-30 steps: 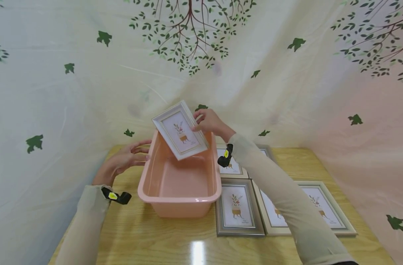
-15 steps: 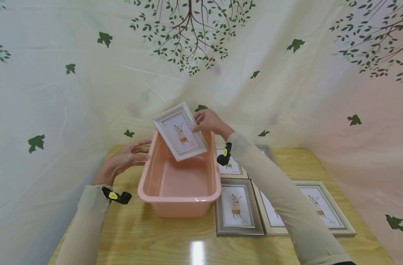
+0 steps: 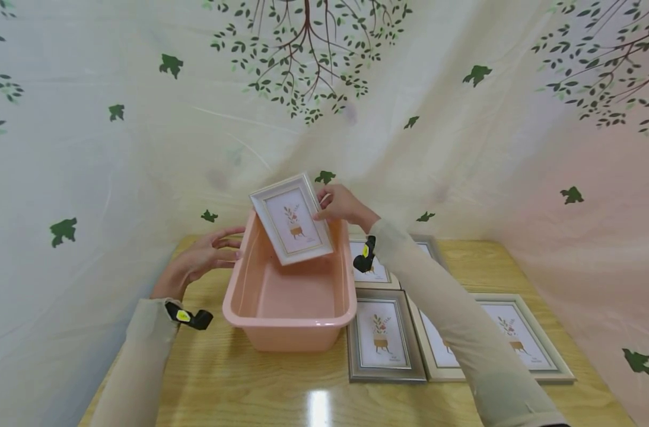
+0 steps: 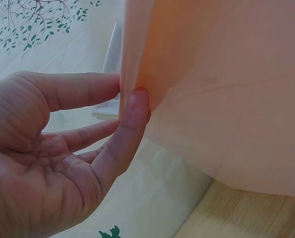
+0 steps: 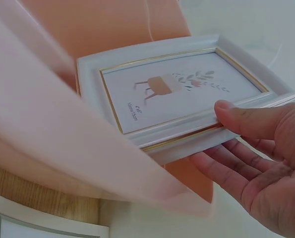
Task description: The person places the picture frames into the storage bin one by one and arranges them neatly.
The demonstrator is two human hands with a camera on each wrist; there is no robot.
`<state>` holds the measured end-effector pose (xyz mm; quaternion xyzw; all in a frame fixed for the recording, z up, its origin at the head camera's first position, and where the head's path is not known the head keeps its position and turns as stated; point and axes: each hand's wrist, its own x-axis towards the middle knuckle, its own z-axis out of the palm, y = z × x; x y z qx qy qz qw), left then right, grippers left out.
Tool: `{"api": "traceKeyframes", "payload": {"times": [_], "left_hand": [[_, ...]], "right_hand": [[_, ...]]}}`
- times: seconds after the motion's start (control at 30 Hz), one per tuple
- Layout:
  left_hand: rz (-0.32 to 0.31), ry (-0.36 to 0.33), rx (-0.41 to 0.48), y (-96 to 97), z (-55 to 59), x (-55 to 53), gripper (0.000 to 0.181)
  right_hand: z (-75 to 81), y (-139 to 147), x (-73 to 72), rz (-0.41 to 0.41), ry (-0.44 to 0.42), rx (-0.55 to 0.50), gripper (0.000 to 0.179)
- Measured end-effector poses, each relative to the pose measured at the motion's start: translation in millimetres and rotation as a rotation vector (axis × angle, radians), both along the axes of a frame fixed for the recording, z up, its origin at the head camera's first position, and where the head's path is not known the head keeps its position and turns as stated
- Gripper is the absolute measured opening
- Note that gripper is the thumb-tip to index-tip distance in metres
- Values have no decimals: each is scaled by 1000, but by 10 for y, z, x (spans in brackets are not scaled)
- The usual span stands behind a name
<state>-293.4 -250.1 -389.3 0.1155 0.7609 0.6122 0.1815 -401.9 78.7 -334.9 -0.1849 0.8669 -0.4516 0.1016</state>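
A white picture frame (image 3: 292, 222) with a gold inner line and a potted-plant print hangs tilted over the far part of a peach plastic basin (image 3: 303, 322). Its lower edge dips inside the rim. My right hand (image 3: 343, 207) pinches the frame's right side; in the right wrist view the thumb lies on the front of the frame (image 5: 167, 91) and the fingers are underneath. On the basin's left side, my left hand (image 3: 207, 255) holds the rim. The left wrist view shows the fingertips (image 4: 137, 101) on both sides of the basin's edge (image 4: 137, 44).
Several framed prints lie flat to the right of the basin, among them a dark silver frame (image 3: 387, 373) and a cream frame (image 3: 556, 375). My right forearm (image 3: 452, 308) crosses above them. A patterned curtain (image 3: 388, 154) hangs behind the wooden table (image 3: 250, 397).
The white frame has sunk slightly toward the basin and turned a little more upright, with my right hand moving along. My left hand stays at the rim.
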Motion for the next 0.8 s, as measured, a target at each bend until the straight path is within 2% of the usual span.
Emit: {"api": "traceKeyframes", "payload": {"times": [0.2, 0.4, 0.53, 0.8], "left_hand": [[-11, 0, 11, -6, 13, 14, 78], [-5, -5, 14, -8, -10, 13, 78], [-2, -3, 14, -7, -21, 7, 78], [-2, -4, 21, 7, -7, 17, 78]], "right_hand": [[-45, -10, -28, 27, 14, 32, 35], [-90, -36, -27, 26, 84, 75, 31], [-60, -43, -35, 6, 116, 63, 26], [15, 17, -47, 31, 160, 55, 23]]}}
